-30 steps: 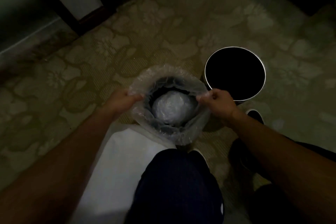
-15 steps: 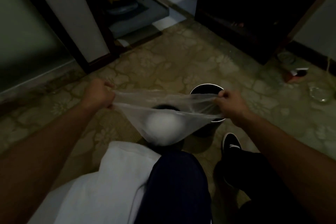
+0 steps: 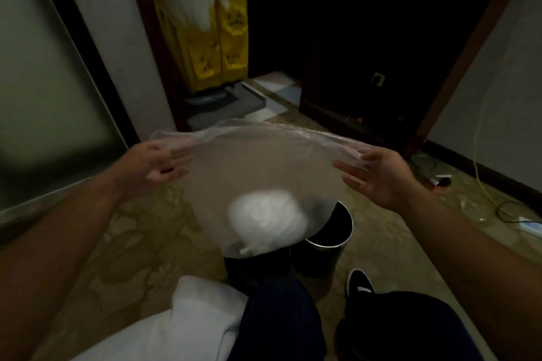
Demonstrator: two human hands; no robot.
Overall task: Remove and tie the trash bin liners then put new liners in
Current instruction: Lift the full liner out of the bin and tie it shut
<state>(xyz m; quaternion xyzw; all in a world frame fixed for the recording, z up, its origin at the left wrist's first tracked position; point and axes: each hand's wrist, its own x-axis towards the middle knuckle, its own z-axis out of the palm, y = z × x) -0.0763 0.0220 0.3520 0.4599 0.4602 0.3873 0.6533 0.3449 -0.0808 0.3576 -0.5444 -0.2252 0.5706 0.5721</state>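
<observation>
A clear trash liner (image 3: 252, 161) hangs in the air, stretched wide between my two hands. A white crumpled bundle (image 3: 267, 218) sags at its bottom. My left hand (image 3: 155, 163) holds the liner's rim on the left, fingers partly spread. My right hand (image 3: 378, 177) holds the rim on the right the same way. The bag's bottom hangs just above a dark bin (image 3: 255, 268), which it mostly hides. A second bin (image 3: 334, 243) with a shiny rim stands right beside it, unlined and dark inside.
A white cloth (image 3: 181, 322) lies on the patterned floor at lower left. My dark-trousered legs and a black shoe (image 3: 359, 284) are below the bins. Yellow floor signs (image 3: 223, 47) with clear bags on top stand ahead. Cables (image 3: 510, 208) lie at right.
The liner has come up out of the bin and risen higher. My hands have moved farther apart and their fingers have spread. The view has tilted up toward the doorway.
</observation>
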